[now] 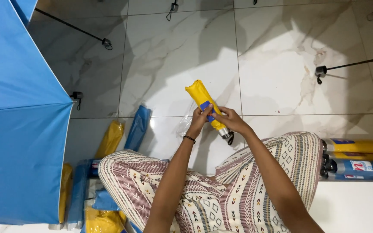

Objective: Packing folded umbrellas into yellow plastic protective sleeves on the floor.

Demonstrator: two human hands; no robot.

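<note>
A folded yellow umbrella with a blue strap and a silver-black handle end is held tilted over the marble floor, in front of my crossed legs in patterned trousers. My left hand grips its middle from the left, fingers on the blue strap. From the right, my right hand clasps the lower part near the handle. A crumpled clear plastic sleeve lies on the floor just behind my left hand.
An open blue umbrella fills the left side. Folded yellow and blue umbrellas lie left of my legs, more are stacked at the right. Black umbrella shafts with handles lie on the tiles farther out.
</note>
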